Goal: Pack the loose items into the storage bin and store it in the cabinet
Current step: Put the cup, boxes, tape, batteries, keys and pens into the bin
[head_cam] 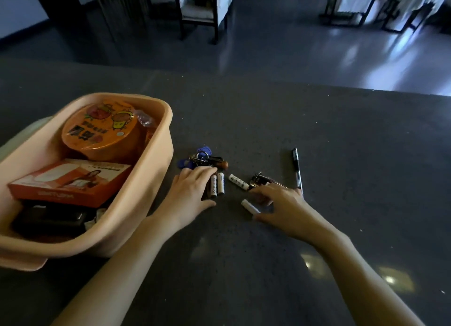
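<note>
A peach storage bin (166,135) sits at the left of the dark table. It holds a round orange tub (102,128), an orange and white box (70,181) and a black item (48,222). My left hand (192,191) lies flat beside the bin, fingertips on two white batteries (217,185). A third battery (238,181) lies between my hands. My right hand (280,203) is curled over a fourth battery (249,206), which rests on the table between thumb and fingers. A key bunch with blue fobs (202,157), a small metal item (260,179) and a black pen (297,167) lie loose.
The dark table (317,130) stretches far to the right and towards me. Its far edge runs across the upper middle. Beyond it lie a shiny floor and dark-framed chairs (202,5).
</note>
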